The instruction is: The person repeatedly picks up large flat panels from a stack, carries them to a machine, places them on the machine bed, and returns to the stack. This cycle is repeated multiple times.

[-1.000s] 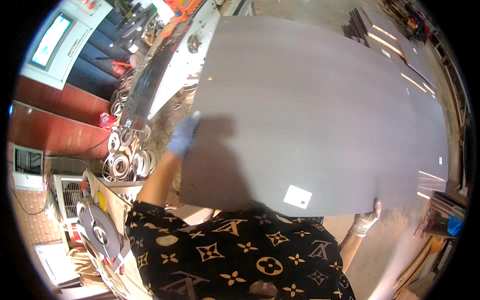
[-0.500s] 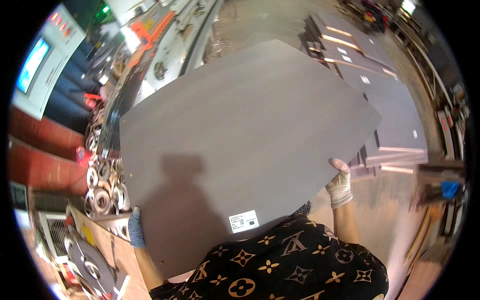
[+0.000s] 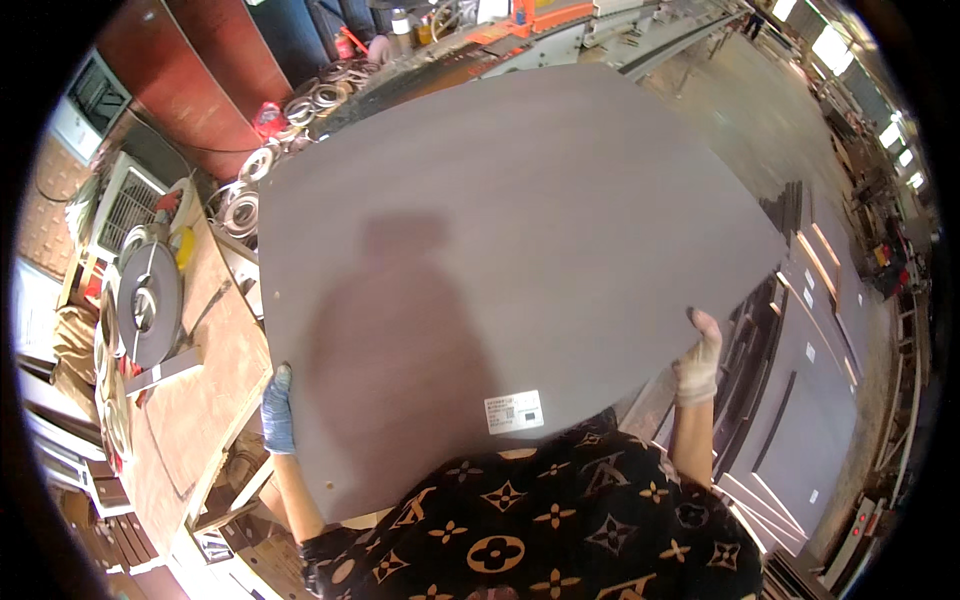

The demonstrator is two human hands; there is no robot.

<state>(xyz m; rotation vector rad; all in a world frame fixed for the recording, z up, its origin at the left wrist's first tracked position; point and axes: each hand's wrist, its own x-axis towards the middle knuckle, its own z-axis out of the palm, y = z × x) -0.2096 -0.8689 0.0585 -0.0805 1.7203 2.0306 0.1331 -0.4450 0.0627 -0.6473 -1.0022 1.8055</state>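
A large grey board (image 3: 560, 220) spans the middle of the view, held up in front of my body. On its near edge is a white printed label (image 3: 514, 412), and small holes show along its left side. My left hand (image 3: 279, 408), in a blue-grey glove, grips the board's left edge with the thumb on top; the other fingers are hidden beneath. My right hand (image 3: 698, 357), in a whitish glove, holds the right edge, thumb on the upper face and fingers out of sight below. My shadow falls across the board.
A wooden worktable (image 3: 190, 425) stands at the left, with a large dark roll of edge strip (image 3: 150, 303) on it. More coiled rolls (image 3: 241, 214) lie beyond. Behind the board runs a long machine (image 3: 560, 40). Stacked grey panels (image 3: 800, 400) lie to the right.
I have turned to the left with the board still in both hands. The worktable has come further into view, and the machine and stacked panels have shifted rightward.
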